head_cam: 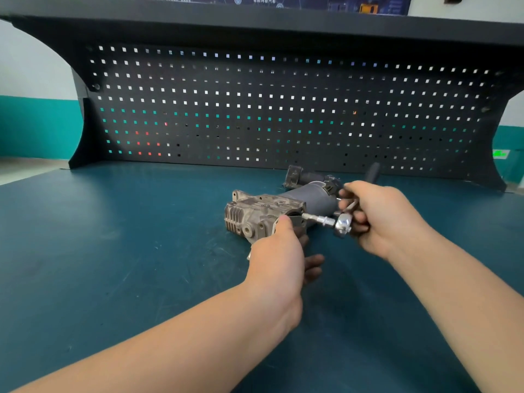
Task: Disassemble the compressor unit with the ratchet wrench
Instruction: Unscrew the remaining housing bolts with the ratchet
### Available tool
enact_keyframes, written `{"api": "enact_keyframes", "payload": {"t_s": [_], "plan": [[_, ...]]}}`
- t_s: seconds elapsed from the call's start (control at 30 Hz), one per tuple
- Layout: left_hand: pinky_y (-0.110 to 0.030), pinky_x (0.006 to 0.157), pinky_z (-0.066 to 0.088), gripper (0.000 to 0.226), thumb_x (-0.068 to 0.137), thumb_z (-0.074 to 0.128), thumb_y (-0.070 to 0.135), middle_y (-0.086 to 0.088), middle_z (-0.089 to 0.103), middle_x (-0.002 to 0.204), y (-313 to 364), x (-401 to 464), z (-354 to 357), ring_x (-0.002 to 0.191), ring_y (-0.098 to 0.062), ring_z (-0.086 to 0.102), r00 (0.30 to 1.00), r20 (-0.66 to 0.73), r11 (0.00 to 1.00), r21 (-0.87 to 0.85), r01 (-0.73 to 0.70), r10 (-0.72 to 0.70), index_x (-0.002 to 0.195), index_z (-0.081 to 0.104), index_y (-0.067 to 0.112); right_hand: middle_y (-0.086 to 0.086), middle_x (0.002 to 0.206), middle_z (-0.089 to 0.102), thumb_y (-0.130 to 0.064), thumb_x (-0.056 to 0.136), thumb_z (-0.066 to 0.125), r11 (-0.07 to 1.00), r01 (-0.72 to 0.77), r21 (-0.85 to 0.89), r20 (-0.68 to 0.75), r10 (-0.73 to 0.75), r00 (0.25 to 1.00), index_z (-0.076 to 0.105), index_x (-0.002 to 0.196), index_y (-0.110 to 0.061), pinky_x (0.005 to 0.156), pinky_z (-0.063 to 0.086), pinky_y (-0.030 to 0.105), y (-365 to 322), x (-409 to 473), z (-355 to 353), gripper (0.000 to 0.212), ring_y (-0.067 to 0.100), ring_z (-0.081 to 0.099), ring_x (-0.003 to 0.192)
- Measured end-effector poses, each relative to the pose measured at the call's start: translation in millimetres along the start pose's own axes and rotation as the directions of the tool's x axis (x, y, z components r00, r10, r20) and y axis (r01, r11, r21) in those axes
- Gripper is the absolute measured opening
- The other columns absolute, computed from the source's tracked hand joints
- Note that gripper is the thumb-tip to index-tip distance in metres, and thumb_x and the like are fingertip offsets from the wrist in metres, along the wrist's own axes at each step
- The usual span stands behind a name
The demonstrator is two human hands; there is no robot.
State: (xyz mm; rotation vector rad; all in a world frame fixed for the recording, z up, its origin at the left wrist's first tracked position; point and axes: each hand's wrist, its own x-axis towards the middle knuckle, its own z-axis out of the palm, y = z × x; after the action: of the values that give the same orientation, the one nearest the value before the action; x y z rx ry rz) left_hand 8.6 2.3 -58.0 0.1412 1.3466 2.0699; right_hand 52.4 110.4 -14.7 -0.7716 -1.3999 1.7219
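The compressor unit (263,212) lies on its side in the middle of the green bench top: a grey finned metal casting on the left, a dark cylinder running back to the right. My left hand (279,252) grips the casting's near right end, thumb on top. The chrome ratchet wrench (341,222) has its extension bar reaching left into the casting, just right of my left thumb. My right hand (377,217) holds the wrench around its head and shaft. The wrench's black handle sticks up behind that hand.
The green bench top (127,236) spreads wide to the left and front. A black pegboard back panel (255,109) rises behind the compressor, with a shelf above it. Nothing else lies on the bench in view.
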Motion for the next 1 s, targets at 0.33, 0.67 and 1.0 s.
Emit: {"api": "enact_keyframes", "payload": {"t_s": [0.33,0.67,1.0], "plan": [[-0.016,0.041,0.045,0.032,0.095,0.043,0.04,0.006,0.069,0.097,2,-1,-2,0.058,-0.011,0.06,0.999,-0.036,0.996,0.082,-0.021,0.024,0.099,0.065,0.017,0.001,0.07,0.061,-0.024,0.089,0.046,0.8,0.218,-0.559,-0.238,-0.407,0.882,0.05,0.078,-0.017,0.049,0.045,0.03,6,58,-55,0.013,0.015,0.064,0.051],[-0.022,0.049,0.044,0.035,0.095,0.043,0.043,0.004,0.07,0.101,0,1,-2,0.077,-0.012,0.067,0.996,-0.062,0.988,0.144,-0.059,0.068,0.106,0.065,0.018,0.016,0.1,0.055,0.003,0.096,0.03,0.964,-0.183,0.191,-0.334,0.239,0.912,0.04,0.122,-0.007,0.034,0.047,0.02,38,79,-68,0.029,0.02,0.06,0.059],[-0.021,0.057,0.027,0.028,0.095,0.041,0.042,0.013,0.071,0.092,3,-3,-3,0.076,-0.013,0.07,0.994,-0.061,0.977,0.196,-0.081,0.094,0.089,0.064,0.027,0.007,0.061,0.053,-0.025,0.095,0.053,0.712,-0.39,-0.584,-0.363,0.2,0.91,0.047,0.076,-0.009,0.034,0.032,0.013,19,63,-84,0.026,0.016,0.054,0.03]]}}
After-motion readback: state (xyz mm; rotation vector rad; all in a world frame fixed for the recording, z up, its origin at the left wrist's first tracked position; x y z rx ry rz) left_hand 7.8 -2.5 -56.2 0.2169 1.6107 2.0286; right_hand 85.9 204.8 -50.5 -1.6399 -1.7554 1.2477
